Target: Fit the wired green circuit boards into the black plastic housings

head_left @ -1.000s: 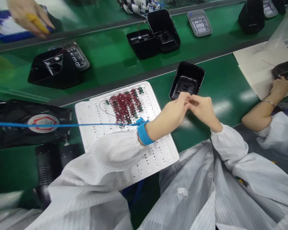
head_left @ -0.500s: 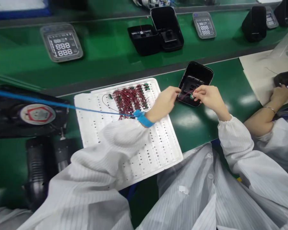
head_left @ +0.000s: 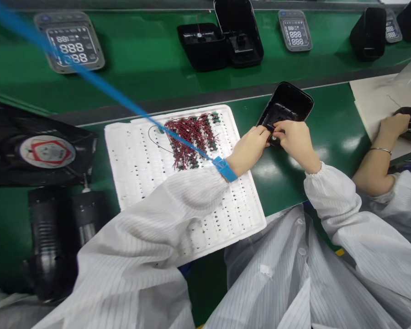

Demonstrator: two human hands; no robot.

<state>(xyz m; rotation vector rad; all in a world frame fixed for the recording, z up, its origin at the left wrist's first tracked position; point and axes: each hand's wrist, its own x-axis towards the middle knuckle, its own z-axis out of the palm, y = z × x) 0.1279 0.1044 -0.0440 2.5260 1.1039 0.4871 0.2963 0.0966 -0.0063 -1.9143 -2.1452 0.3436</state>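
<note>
A black plastic housing [head_left: 292, 101] lies tilted on the bench with its hollow side up. At its near left edge, my left hand [head_left: 249, 150] is closed with the fingertips gripping the rim. Over the housing's near end, my right hand [head_left: 295, 142] pinches a small round circuit board [head_left: 274, 137], mostly covered by the fingers. The two hands' fingertips almost meet. Left of them, a white foam tray [head_left: 137, 183] bears a heap of small green boards with dark red wires [head_left: 192, 137]. A blue wrist strap [head_left: 225, 169] circles my left wrist.
The strap's blue cord [head_left: 113, 93] crosses the view. On the back shelf stand a display unit [head_left: 71, 43], open black housings [head_left: 239, 41] and a second display [head_left: 295, 31]. A co-worker's hand [head_left: 393, 125] holds a black part at right. Dark devices [head_left: 53, 242] stand at left.
My left hand has moved right, closer to my right hand. The right fingers have lowered the small board into the housing's near end. The view has shifted slightly.
</note>
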